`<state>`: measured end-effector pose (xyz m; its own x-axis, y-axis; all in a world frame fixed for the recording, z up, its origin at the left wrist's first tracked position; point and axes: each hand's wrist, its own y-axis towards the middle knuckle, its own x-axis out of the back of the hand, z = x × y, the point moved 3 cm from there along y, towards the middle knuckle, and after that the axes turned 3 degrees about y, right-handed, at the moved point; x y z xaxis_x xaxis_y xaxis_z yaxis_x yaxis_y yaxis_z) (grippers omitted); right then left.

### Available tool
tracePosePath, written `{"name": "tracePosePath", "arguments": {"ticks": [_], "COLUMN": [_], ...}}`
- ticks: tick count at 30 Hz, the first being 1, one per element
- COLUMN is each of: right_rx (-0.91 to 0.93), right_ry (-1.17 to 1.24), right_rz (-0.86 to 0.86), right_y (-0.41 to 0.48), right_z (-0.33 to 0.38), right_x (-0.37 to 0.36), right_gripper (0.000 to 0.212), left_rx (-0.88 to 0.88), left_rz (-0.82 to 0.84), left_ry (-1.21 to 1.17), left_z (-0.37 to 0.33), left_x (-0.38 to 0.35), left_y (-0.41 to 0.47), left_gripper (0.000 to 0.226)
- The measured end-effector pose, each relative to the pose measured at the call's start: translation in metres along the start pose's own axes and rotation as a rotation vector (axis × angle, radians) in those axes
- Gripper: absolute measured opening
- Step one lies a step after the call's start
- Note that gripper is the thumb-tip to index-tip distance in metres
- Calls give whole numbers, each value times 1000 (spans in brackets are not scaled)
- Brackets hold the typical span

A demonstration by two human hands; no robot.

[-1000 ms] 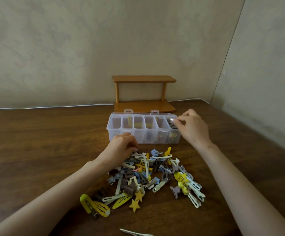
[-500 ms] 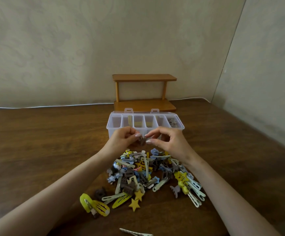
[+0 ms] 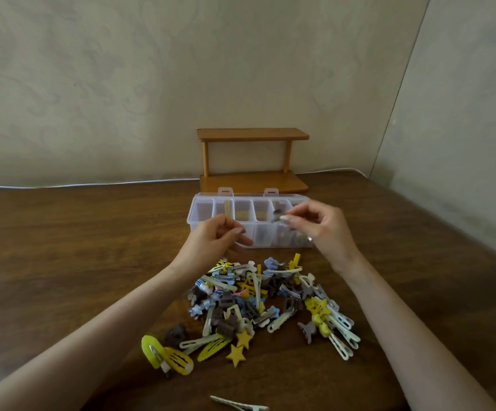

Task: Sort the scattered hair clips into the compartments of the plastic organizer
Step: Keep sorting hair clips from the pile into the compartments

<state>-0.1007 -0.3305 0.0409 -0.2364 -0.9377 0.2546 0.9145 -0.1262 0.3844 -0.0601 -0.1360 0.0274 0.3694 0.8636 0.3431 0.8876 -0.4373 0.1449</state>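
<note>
Pinching a small grey clip (image 3: 277,214) between thumb and forefinger, the right hand (image 3: 323,229) hangs over the right-hand compartments of the plastic organizer (image 3: 202,209), apparently so the clip can drop straight in. The left hand (image 3: 217,243) hovers at the organizer's front wall, fingers loosely curled, seemingly holding nothing. The pile of hair clips (image 3: 264,298) lies just in front of the organizer. Bare table (image 3: 77,247) to the organizer's left gives room, but a wooden shelf (image 3: 252,161) stands close behind.

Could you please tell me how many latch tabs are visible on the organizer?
2: the left latch tab and the right latch tab, both on the far rim of the organizer. None seems hidden.
</note>
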Motion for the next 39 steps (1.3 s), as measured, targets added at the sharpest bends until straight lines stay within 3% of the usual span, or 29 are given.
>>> {"name": "tracePosePath", "arguments": {"ticks": [3, 6, 9, 13, 16, 19, 25, 31, 39], "right_rx": [71, 94, 129, 221, 211, 166, 22, -15, -45], "right_ry": [-287, -595, -717, -629, -566, -542, -541, -526, -267], "right_rz": [-290, -300, -283, -248, -44, 172, 365, 325, 116], "right_y": [11, 20, 22, 9, -6, -21, -30, -29, -26], "right_z": [-3, -5, -4, 1, 2, -6, -22, -25, -22], "right_x": [22, 21, 16, 18, 20, 18, 16, 11, 20], "right_gripper": [4, 10, 14, 10, 9, 14, 15, 11, 3], "left_rx": [-19, -54, -120, -242, -326, -391, -446, -417, -353], "left_rz": [-56, -62, -32, 57, 173, 255, 239, 195, 171], "left_ry": [96, 149, 248, 409, 510, 653, 769, 767, 723], "left_z": [5, 6, 5, 1, -3, -1, 8, 9, 10], "left_x": [6, 6, 4, -5, -15, -24, -32, -30, -25], "left_y": [4, 4, 3, 1, -4, -8, -10, -9, -5], "left_gripper": [11, 11, 9, 7, 6, 19, 19, 15, 15]}}
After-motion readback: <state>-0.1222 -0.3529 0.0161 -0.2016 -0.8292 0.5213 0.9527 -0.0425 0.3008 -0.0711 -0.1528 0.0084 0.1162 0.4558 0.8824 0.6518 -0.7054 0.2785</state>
